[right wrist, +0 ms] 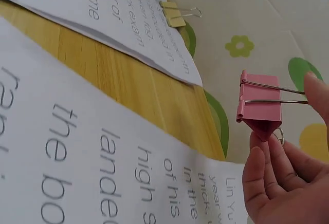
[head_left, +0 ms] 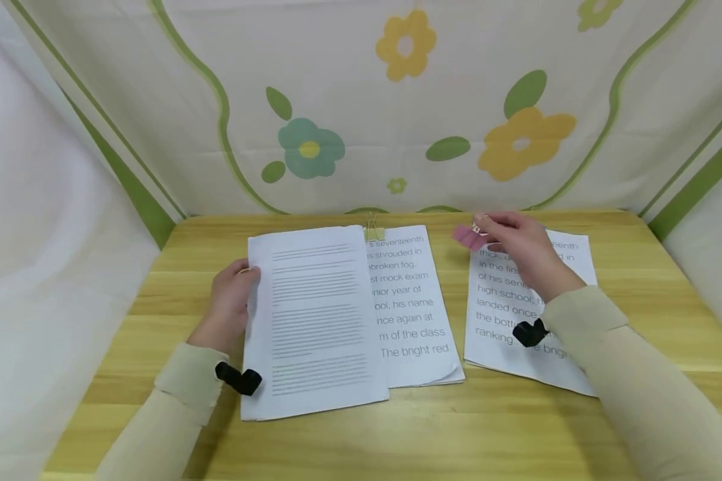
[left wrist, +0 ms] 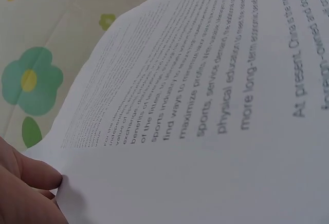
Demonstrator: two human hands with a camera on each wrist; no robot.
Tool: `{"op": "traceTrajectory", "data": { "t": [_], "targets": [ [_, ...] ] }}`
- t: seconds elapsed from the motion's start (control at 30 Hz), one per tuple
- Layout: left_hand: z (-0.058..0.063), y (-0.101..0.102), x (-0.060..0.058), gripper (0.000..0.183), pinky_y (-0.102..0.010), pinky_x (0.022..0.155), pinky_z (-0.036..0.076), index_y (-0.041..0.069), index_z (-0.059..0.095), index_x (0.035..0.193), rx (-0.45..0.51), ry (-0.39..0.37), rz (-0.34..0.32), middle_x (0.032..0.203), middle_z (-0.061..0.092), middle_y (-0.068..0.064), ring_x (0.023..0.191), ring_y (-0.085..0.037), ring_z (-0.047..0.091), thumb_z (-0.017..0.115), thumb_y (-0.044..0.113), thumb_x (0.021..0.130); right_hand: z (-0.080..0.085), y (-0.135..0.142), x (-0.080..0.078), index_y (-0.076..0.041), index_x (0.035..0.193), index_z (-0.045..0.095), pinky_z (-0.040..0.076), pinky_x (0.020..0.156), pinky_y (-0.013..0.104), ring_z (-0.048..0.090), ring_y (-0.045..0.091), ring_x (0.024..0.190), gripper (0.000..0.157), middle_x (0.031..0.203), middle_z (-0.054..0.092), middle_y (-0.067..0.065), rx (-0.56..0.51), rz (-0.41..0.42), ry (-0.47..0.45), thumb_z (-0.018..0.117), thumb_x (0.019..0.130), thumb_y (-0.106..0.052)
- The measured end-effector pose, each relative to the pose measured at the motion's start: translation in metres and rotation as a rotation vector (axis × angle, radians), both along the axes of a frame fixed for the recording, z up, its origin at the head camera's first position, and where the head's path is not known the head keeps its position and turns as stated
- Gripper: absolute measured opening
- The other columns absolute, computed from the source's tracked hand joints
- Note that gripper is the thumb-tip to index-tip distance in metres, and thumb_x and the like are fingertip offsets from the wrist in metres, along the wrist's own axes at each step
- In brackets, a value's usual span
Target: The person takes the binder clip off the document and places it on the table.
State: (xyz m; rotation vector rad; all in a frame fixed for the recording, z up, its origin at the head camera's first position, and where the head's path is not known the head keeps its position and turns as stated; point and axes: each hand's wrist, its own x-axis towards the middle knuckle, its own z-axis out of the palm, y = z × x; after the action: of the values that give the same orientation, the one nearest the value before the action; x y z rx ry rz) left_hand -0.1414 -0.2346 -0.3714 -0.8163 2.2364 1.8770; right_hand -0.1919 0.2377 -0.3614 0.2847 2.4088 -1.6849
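Observation:
My left hand (head_left: pixel 230 298) pinches the left edge of a small-print sheaf of paper (head_left: pixel 319 321), thumb on top. In the left wrist view the thumb presses on the page's edge, and the sheet slants up beyond it. Between the thumb and fingers of my right hand (head_left: pixel 520 250) is a pink binder clip (right wrist: pixel 261 98), held by its wire handles. This clip is above the top edge of the right-hand large-print sheaf (head_left: pixel 505 334), with its jaws apart from the paper.
A second large-print sheaf (head_left: pixel 415 314) lies in the middle, partly covered by the small-print one. At its top edge sits a yellow binder clip (head_left: pixel 374 234). Behind the wooden table (head_left: pixel 427 434) hangs a flowered cloth (head_left: pixel 361 100).

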Motion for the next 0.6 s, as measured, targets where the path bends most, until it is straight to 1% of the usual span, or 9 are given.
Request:
{"op": "traceTrajectory", "data": {
  "t": [0.07, 0.17, 0.27, 0.33, 0.4, 0.43, 0.47, 0.53, 0.6],
  "targets": [
    [-0.003, -0.010, -0.003, 0.054, -0.043, 0.122, 0.035, 0.009, 0.041, 0.165, -0.025, -0.008, 0.012, 0.169, 0.041, -0.013, 0.140, -0.025, 0.044, 0.048, 0.022, 0.113, -0.003, 0.014, 0.004, -0.014, 0.162, 0.047, 0.053, 0.109, 0.028, 0.063, 0.012, 0.117, 0.090, 0.142, 0.056, -0.006, 0.001, -0.026, -0.025, 0.070, 0.095, -0.069],
    [-0.007, -0.025, -0.007, 0.055, -0.047, 0.129, 0.030, 0.007, 0.041, 0.165, -0.051, -0.010, 0.041, 0.173, 0.036, -0.013, 0.147, -0.027, 0.039, 0.048, 0.021, 0.113, -0.006, 0.037, 0.012, -0.011, 0.164, 0.042, 0.055, 0.102, 0.019, 0.065, 0.005, 0.112, 0.095, 0.135, 0.057, -0.012, -0.016, -0.073, -0.043, 0.072, 0.093, -0.068],
    [-0.010, -0.041, -0.008, 0.056, -0.048, 0.132, 0.026, 0.010, 0.039, 0.167, -0.061, -0.036, 0.065, 0.177, 0.030, -0.010, 0.154, -0.027, 0.034, 0.048, 0.023, 0.113, -0.011, 0.059, 0.020, -0.010, 0.165, 0.040, 0.055, 0.095, 0.014, 0.066, 0.002, 0.107, 0.095, 0.126, 0.060, -0.016, -0.134, -0.136, -0.051, 0.077, 0.093, -0.059],
    [-0.012, -0.051, -0.006, 0.057, -0.048, 0.134, 0.025, 0.011, 0.037, 0.168, -0.064, -0.054, 0.073, 0.178, 0.027, -0.009, 0.157, -0.027, 0.032, 0.047, 0.024, 0.113, -0.014, 0.074, 0.026, -0.010, 0.161, 0.043, 0.056, 0.093, 0.014, 0.066, 0.002, 0.105, 0.088, 0.121, 0.064, -0.016, -0.253, -0.187, -0.058, 0.081, 0.093, -0.051],
    [-0.012, -0.062, -0.002, 0.058, -0.048, 0.134, 0.024, 0.013, 0.034, 0.170, -0.067, -0.077, 0.079, 0.180, 0.025, -0.007, 0.158, -0.027, 0.030, 0.045, 0.026, 0.114, -0.017, 0.087, 0.031, -0.014, 0.152, 0.050, 0.058, 0.092, 0.015, 0.067, 0.003, 0.104, 0.075, 0.116, 0.068, -0.015, -0.366, -0.252, -0.067, 0.084, 0.092, -0.043],
    [-0.012, -0.067, 0.000, 0.058, -0.049, 0.134, 0.024, 0.013, 0.033, 0.170, -0.078, -0.079, 0.086, 0.180, 0.025, -0.008, 0.158, -0.027, 0.030, 0.045, 0.026, 0.114, -0.018, 0.093, 0.032, -0.015, 0.146, 0.054, 0.058, 0.091, 0.016, 0.068, 0.004, 0.102, 0.068, 0.113, 0.070, -0.015, -0.401, -0.279, -0.069, 0.086, 0.092, -0.041],
    [-0.012, -0.072, 0.002, 0.059, -0.049, 0.134, 0.024, 0.013, 0.032, 0.170, -0.091, -0.079, 0.092, 0.180, 0.024, -0.008, 0.158, -0.027, 0.030, 0.045, 0.027, 0.114, -0.019, 0.099, 0.032, -0.017, 0.140, 0.055, 0.058, 0.090, 0.016, 0.068, 0.004, 0.102, 0.062, 0.111, 0.071, -0.015, -0.431, -0.304, -0.067, 0.087, 0.091, -0.039],
    [-0.010, -0.081, 0.005, 0.059, -0.049, 0.133, 0.025, 0.012, 0.032, 0.170, -0.126, -0.075, 0.102, 0.179, 0.024, -0.010, 0.156, -0.028, 0.031, 0.044, 0.027, 0.114, -0.021, 0.111, 0.033, -0.019, 0.129, 0.060, 0.059, 0.088, 0.017, 0.070, 0.004, 0.100, 0.053, 0.107, 0.073, -0.015, -0.451, -0.353, -0.062, 0.089, 0.089, -0.038],
    [-0.008, -0.090, 0.007, 0.059, -0.049, 0.131, 0.029, 0.011, 0.033, 0.169, -0.185, -0.073, 0.108, 0.178, 0.027, -0.012, 0.153, -0.030, 0.034, 0.044, 0.026, 0.113, -0.024, 0.124, 0.033, -0.022, 0.121, 0.066, 0.059, 0.086, 0.017, 0.071, 0.004, 0.097, 0.045, 0.102, 0.076, -0.017, -0.442, -0.396, -0.059, 0.090, 0.087, -0.038]
  ]
}}
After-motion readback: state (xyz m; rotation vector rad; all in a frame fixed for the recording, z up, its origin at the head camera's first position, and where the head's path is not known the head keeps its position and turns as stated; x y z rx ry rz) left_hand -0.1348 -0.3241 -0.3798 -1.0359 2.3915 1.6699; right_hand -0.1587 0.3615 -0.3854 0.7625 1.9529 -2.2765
